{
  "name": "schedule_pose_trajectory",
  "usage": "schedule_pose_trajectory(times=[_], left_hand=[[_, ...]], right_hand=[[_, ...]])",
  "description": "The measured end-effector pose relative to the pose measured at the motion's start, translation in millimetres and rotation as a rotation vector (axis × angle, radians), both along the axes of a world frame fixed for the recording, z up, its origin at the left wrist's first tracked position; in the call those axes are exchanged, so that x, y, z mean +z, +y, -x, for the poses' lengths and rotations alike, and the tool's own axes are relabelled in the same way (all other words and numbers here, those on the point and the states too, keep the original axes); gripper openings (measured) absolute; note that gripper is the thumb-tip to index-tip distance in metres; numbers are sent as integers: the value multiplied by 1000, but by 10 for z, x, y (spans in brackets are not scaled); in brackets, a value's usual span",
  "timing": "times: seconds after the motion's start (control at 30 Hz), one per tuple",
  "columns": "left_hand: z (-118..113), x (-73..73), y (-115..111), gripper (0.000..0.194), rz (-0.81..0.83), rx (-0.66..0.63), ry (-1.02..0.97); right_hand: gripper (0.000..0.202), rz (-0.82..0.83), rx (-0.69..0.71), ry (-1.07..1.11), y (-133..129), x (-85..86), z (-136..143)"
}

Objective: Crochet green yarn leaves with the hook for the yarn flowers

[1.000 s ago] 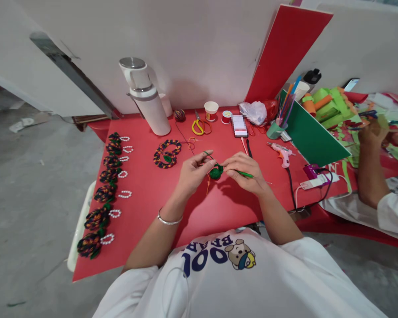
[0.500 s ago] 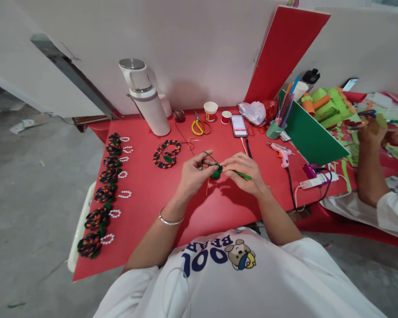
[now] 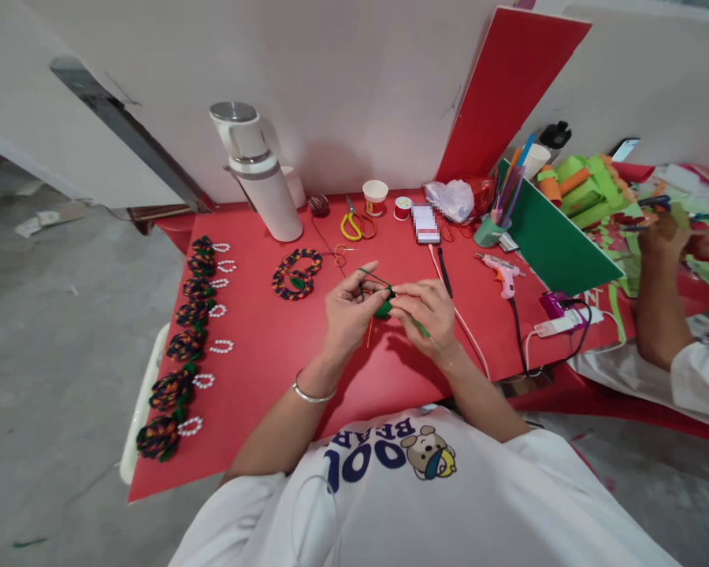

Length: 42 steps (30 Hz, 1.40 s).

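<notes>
Between my fingertips is a small piece of green crochet work (image 3: 384, 309), held over the red table. My left hand (image 3: 351, 311) pinches its left side, with a strand of dark green yarn (image 3: 376, 277) stretched over the raised index finger. My right hand (image 3: 428, 316) grips a green-handled crochet hook (image 3: 421, 327), its tip at the top of the green piece, partly hidden by fingers. A short orange yarn end (image 3: 369, 333) hangs below the work. Left of my hands lies a braided multicolour yarn strip (image 3: 296, 275) with a green bit inside its curl.
Several yarn flowers with bead loops (image 3: 186, 345) line the left edge. Behind stand a white flask (image 3: 265, 193), yarn ball (image 3: 318, 205), scissors (image 3: 354, 224), paper cup (image 3: 375, 198) and phone (image 3: 426, 224). Rightward are a glue gun (image 3: 502, 272), power strip (image 3: 567, 321), green divider (image 3: 558, 236) and a co-worker's arm (image 3: 655, 295).
My right hand has shifted slightly left and closer to my left hand, turning the hook more steeply downward. More of the white cable shows beside it.
</notes>
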State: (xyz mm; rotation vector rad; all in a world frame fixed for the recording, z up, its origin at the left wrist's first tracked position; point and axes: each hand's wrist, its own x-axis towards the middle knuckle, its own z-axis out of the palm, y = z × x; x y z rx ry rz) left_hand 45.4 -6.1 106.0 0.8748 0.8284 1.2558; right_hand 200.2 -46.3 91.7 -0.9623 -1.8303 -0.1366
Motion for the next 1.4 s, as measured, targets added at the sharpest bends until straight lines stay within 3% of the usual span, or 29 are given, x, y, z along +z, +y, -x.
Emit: schedule_pose_trajectory(times=[0.13,0.23,0.37,0.53,0.73,0.87,1.0,1.4], left_hand=[[80,70,21,58,175,-245,-162],[188,97,72,52,252,-371,-180],[283,86,132,51,193,-326,-67],[303,78,173,47,90,-302,44],[267,110,166,46,71,-340,55],[220,129,130,46,75,-319,84],[226,125,125,49,56,-324,83],[192,78,110,54,-43,-188,92]], right_hand=[[22,-113,-44,87,-2,-129,50],[20,-15,128,127,71,-103,-50],[18,183,391,115,158,77,-227],[15,409,481,134,147,270,-347],[21,627,607,417,138,180,-368],[30,608,503,570,148,16,-234],[31,534,377,583,142,-74,-119],[20,410,314,539,45,-76,-54]])
